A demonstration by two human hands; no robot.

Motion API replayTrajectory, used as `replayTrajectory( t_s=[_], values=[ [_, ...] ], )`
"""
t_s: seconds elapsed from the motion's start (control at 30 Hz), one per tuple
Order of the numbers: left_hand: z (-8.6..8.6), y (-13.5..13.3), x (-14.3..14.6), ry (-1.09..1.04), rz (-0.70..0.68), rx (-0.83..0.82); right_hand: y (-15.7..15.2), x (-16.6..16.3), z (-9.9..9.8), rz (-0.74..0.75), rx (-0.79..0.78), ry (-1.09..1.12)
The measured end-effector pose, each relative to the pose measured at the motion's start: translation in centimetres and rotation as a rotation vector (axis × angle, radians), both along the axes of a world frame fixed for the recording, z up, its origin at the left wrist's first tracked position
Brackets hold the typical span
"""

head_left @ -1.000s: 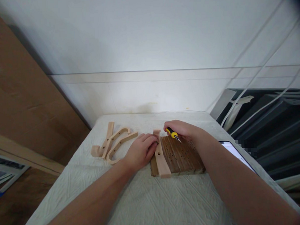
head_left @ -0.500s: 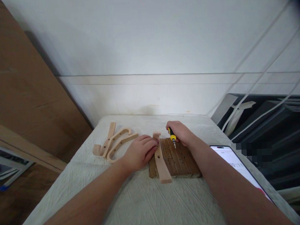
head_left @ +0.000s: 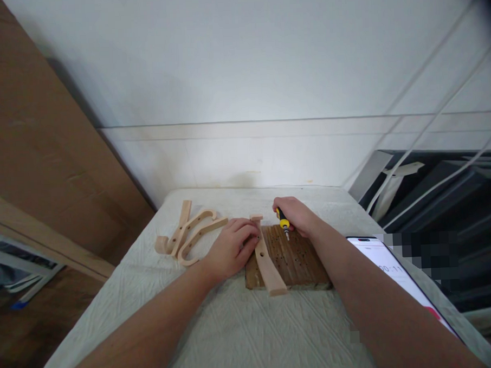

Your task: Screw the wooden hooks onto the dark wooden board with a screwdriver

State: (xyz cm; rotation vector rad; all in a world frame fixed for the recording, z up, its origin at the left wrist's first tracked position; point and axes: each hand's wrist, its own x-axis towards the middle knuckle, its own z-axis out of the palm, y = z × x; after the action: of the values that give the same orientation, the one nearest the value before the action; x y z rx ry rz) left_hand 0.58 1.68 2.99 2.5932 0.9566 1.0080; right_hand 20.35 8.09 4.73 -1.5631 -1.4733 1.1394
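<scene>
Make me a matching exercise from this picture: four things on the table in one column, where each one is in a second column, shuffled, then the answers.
Things:
1. screwdriver
2. phone
3. wooden hooks
4. pale strip

Places:
A. lying across the brown board
B. gripped in the right hand
C. far right, screen lit
D. piled just left of the left hand

Pairs: 1-B, 2-C, 3-D, 4-A

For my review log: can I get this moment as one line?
left hand: pressing wooden hook piece | right hand: gripping screwdriver | dark board: under piece
</scene>
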Motion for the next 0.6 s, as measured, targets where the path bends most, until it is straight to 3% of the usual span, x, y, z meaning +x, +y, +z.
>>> replayTrajectory(
  t_s=[0.1, 0.27, 0.4, 0.47, 0.6],
  values=[
    [-0.1, 0.0, 0.0, -0.033, 0.007, -0.032, -0.5, 0.3, 0.8, 0.107, 0.005, -0.013],
    [-0.3, 0.2, -0.1, -0.074, -0.023, -0.074, -2.1, 1.3, 3.7, 0.502, -0.033, -0.125],
    [-0.5, 0.4, -0.2, -0.102, -0.035, -0.082, -3.8, 1.2, 5.9, 0.777, 0.103, -0.237],
    [-0.6, 0.4, -0.2, -0.114, -0.03, -0.083, -4.5, 0.7, 6.4, 0.826, 0.137, -0.27],
    [-0.6, 0.3, -0.2, -0.133, -0.034, -0.089, -5.2, -0.6, 6.8, 0.757, 0.248, -0.458]
  ],
)
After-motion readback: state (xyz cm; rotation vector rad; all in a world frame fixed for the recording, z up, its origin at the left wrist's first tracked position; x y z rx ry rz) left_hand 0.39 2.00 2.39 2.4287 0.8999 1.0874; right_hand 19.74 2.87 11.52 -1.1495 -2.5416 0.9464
